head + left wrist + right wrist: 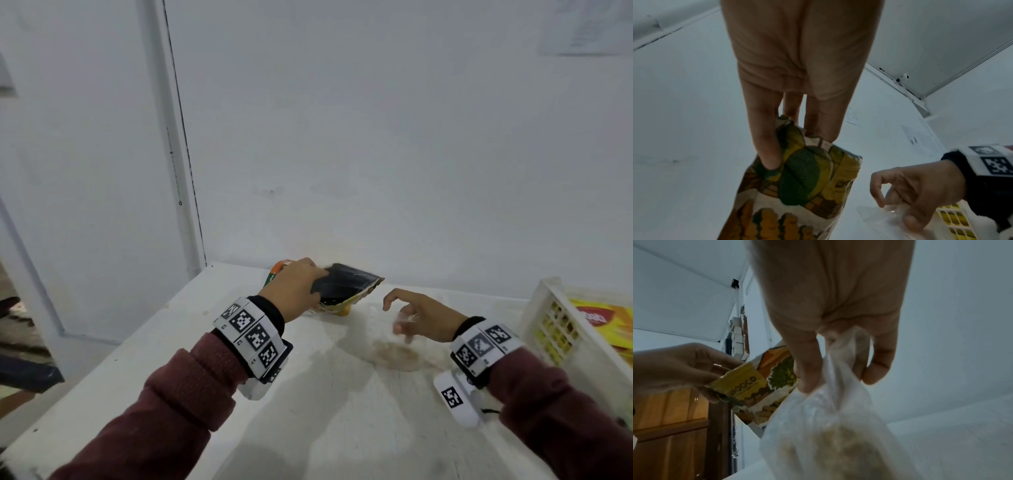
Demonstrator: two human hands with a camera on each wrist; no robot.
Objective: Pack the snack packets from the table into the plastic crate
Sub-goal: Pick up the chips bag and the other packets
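**A:** Where do things stand for the carry to the crate?

**B:** Both hands are loaded. The left hand [297, 287] has its grip pinched on the top edge of a printed snack packet [797, 186], thumb on one face and fingers on the other, with the packet lifted off the white surface [308, 411] at about 12 o'clock from the person. The right hand [416, 317] has its grip gathered round the neck of a clear plastic bag [830, 418] with pale crumbly contents, hanging just above the surface at about 1 o'clock.

**A:** And the plastic crate [548, 329]?

**B:** At about 3 o'clock, on the right edge of the head view. At least one yellow packet [603, 320] already lies inside. I can't see how much room is left.

**A:** So how should the move go?

**B:** I'd take the clear bag in first, since that hand is nearer. Lift it high enough that the hanging bottom clears the crate wall, then lower before letting go; a drop could burst a soft bag. It looks limp, so it will swing if moved quickly.

**A:** And the printed packet?

**B:** It's held by one edge only, so it may tilt. Bring it across the surface towards 3 o'clock behind the right hand, not crossing over it, and lay it flat on what's already there.

**A:** Anything left on the surface?

**B:** Another orange-and-green packet [277, 274] peeks out behind the left hand at 12 o'clock.
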